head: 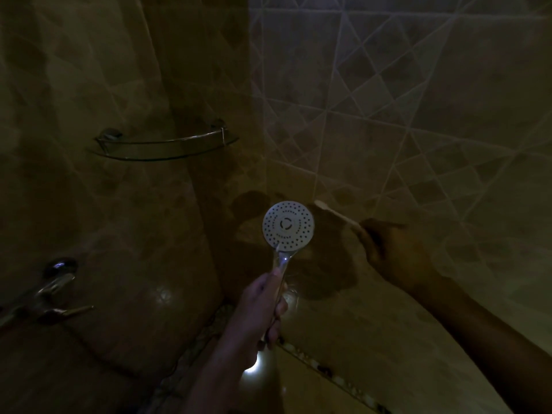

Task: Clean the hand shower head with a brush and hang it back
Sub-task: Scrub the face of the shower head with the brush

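Nearest the camera is the left hand [263, 306], its grip clamped around the handle of the shower head [288, 225], which it holds upright in the middle of the scene with the round, holed spray face turned toward the viewer. To the right and slightly farther off, the right hand [388, 249] has its grip closed on the end of a brush [337, 215], a pale, slim thing like a toothbrush, whose tip points up and left toward the shower head. The bristle end sits just beside the rim of the spray face but apart from it; no contact shows.

The bathroom is dim. A dark wet patch marks the tiled wall [418, 144] behind the shower head. A glass corner shelf [164, 144] hangs higher up on the left, and a tap [50, 291] juts out at the near left.

By my reading the task is in its scrubbing stage, or about to enter it: both tools are in hand and the brush is poised near the face. Whether the face is clean cannot be told in this light. Hanging the head back is not yet done, and no holder is in view
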